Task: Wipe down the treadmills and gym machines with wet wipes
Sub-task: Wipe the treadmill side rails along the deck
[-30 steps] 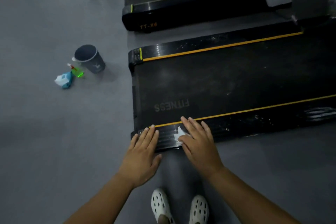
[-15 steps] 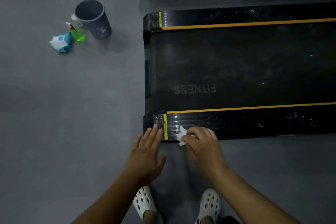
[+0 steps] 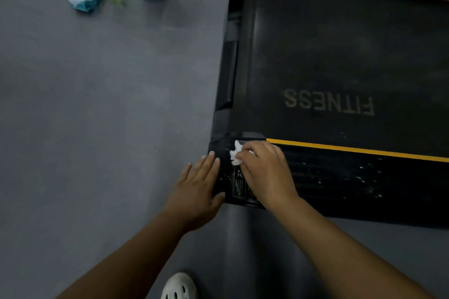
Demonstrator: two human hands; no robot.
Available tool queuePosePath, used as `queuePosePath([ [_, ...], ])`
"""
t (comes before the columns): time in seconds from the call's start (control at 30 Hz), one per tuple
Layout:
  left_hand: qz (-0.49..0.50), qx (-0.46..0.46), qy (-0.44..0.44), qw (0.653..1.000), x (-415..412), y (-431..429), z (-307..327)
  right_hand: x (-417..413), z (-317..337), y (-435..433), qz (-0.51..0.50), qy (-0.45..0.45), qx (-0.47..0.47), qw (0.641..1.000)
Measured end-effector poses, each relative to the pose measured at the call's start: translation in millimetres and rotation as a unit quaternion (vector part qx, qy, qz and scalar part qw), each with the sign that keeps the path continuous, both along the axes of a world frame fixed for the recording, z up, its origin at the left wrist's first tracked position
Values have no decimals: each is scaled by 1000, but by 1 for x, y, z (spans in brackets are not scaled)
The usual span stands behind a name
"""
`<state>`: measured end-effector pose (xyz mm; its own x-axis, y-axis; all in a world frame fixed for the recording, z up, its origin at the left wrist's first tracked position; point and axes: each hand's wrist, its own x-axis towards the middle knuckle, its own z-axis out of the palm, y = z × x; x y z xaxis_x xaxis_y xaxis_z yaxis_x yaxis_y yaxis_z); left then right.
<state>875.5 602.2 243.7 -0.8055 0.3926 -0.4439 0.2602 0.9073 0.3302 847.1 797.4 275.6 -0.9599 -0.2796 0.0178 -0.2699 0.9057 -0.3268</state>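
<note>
Right hand (image 3: 264,172) slid to treadmill (image 3: 340,60) corner, grip pinching wipe (image 3: 237,153) at fingertips; left hand (image 3: 199,184) flat, released.

Open floor (image 3: 97,109) beside treadmill (image 3: 340,56)

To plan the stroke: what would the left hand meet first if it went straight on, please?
The left hand would probably meet the treadmill's end cap, passing just left of the wet wipe; depth is unclear.

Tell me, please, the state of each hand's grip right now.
Left hand: grip open, straight fingers resting on the corner of the treadmill.
Right hand: grip closed, pinching a white wet wipe against the side rail.
</note>
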Motion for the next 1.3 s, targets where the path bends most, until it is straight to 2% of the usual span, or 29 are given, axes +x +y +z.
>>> queuePosePath([
  [0.1,-8,44,12,999,-18,-15,-36,16,-44,-14,59,-17,87,994],
  [0.2,-29,96,27,995,-28,-26,-49,42,-57,3,106,-4,109,988],
  [0.37,-68,96,60,991,-32,-32,-50,4,-50,0,33,-22,111,993],
  [0.53,-93,97,64,989,-33,-37,-51,46,-51,-7,175,-9,118,977],
  [0.57,-92,93,63,989,-33,-37,-52,46,-49,-1,176,-2,124,976],
  [0.7,-76,102,54,990,-35,-37,-53,10,-43,-15,72,-16,110,991],
  [0.87,-56,108,32,992,-30,-38,-50,50,-42,-18,188,-11,133,973],
  [0.93,-52,105,27,993,-30,-37,-49,39,-37,-7,173,-7,156,973],
  [1.03,-46,114,20,992,-32,-37,-50,4,-37,-27,115,-36,141,983],
  [1.1,-45,115,25,992,-32,-39,-51,16,-41,-44,143,-52,132,980],
  [1.2,-55,89,20,994,-31,-40,-51,54,-41,-22,217,-36,130,967],
  [1.3,-55,89,9,994,-32,-39,-54,28,-35,-7,160,-18,151,975],
])
